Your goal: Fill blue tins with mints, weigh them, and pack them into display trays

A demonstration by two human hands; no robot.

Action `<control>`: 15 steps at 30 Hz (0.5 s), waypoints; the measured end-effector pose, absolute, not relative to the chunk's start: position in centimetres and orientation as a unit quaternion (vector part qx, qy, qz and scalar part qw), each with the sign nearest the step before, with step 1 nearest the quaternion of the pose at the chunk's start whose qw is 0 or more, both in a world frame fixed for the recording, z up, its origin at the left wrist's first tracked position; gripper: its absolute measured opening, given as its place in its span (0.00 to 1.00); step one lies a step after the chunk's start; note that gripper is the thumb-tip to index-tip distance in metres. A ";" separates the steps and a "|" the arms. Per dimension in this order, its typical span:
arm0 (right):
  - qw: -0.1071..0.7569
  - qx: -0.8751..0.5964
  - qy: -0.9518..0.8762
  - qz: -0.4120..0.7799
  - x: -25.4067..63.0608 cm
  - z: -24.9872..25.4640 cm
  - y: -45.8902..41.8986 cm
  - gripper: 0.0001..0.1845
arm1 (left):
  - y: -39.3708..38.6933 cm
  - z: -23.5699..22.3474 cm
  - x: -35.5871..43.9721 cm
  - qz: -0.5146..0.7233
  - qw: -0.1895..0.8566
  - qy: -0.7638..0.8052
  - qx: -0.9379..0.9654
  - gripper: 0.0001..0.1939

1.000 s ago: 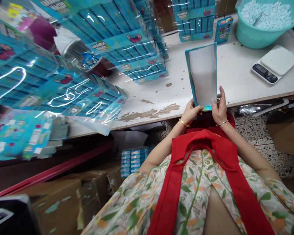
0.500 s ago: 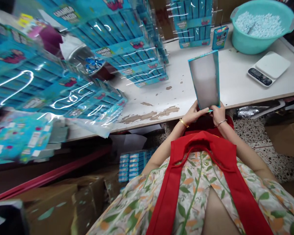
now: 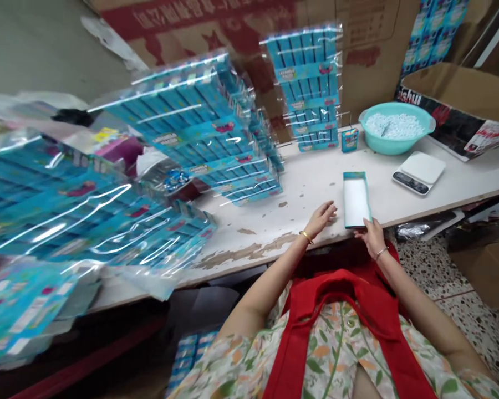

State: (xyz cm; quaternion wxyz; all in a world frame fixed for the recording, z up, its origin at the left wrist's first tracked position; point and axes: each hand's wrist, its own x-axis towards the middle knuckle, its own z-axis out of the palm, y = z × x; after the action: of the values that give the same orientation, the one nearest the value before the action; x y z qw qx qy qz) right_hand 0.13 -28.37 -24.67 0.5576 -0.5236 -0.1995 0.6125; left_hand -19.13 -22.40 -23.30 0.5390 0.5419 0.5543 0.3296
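An open, shallow cardboard tray (image 3: 344, 205), blue outside and white inside, lies on the white table near its front edge. My right hand (image 3: 373, 237) grips the tray's near right corner, thumb and fingers at the rim. Just left of the tray, my left hand (image 3: 320, 219) hovers over the table, fingers loosely stretched out and holding nothing. Beyond the tray stands a small blue caramel box (image 3: 350, 140). A white kitchen scale (image 3: 419, 170) with a dark display sits to the right.
A turquoise basin (image 3: 395, 145) of small pale pieces stands behind the scale. Plastic-wrapped stacks of blue boxes (image 3: 216, 133) fill the left, another wrapped stack (image 3: 311, 94) the back. Flat printed cardboard (image 3: 29, 310) lies at far left. An open carton (image 3: 453, 100) is at back right.
The tray has gone from standing upright in both hands to lying flat on the table. My left hand has let go and moved left. The view has tilted up.
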 end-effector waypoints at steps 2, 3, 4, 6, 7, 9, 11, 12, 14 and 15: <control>0.555 -0.543 -0.178 0.604 1.9 -25.4 -26.6 0.31 | -16.8 -22.1 -18.6 0.322 0.421 0.577 0.621 0.24; 0.551 -0.552 -0.180 0.599 2.6 -25.7 -25.8 0.32 | -13.7 -21.4 -18.1 0.310 0.355 0.578 0.666 0.24; 0.546 -0.563 -0.185 0.592 3.1 -26.0 -25.1 0.34 | -10.5 -20.8 -17.4 0.292 0.293 0.573 0.708 0.24; 0.536 -0.581 -0.199 0.579 3.7 -26.2 -24.1 0.41 | -4.3 -19.6 -15.6 0.241 0.187 0.558 0.772 0.25; 0.532 -0.587 -0.206 0.575 3.8 -26.3 -23.8 0.45 | -1.4 -19.1 -14.6 0.212 0.150 0.556 0.790 0.26; 0.515 -0.593 -0.219 0.578 3.8 -26.3 -23.7 0.51 | 3.7 -18.8 -12.6 0.158 0.102 0.559 0.808 0.30; 0.495 -0.597 -0.222 0.591 3.6 -26.2 -23.8 0.56 | 7.5 -19.3 -10.8 0.118 0.073 0.568 0.811 0.37; 0.487 -0.599 -0.220 0.596 3.6 -26.1 -23.9 0.57 | 8.9 -19.7 -10.1 0.106 0.058 0.576 0.808 0.39; 0.477 -0.602 -0.219 0.602 3.5 -26.0 -24.1 0.58 | 10.8 -20.7 -9.1 0.092 0.028 0.597 0.796 0.38; 0.477 -0.602 -0.220 0.602 3.6 -26.0 -24.1 0.57 | 11.2 -21.1 -9.0 0.091 0.015 0.607 0.790 0.35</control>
State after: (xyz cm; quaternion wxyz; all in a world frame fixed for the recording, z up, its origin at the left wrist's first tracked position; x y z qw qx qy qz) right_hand 3.56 -24.09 -26.03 0.4766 -0.6017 -0.2199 0.6020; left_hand -8.98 11.24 -21.15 0.0147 0.7896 0.6067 0.0910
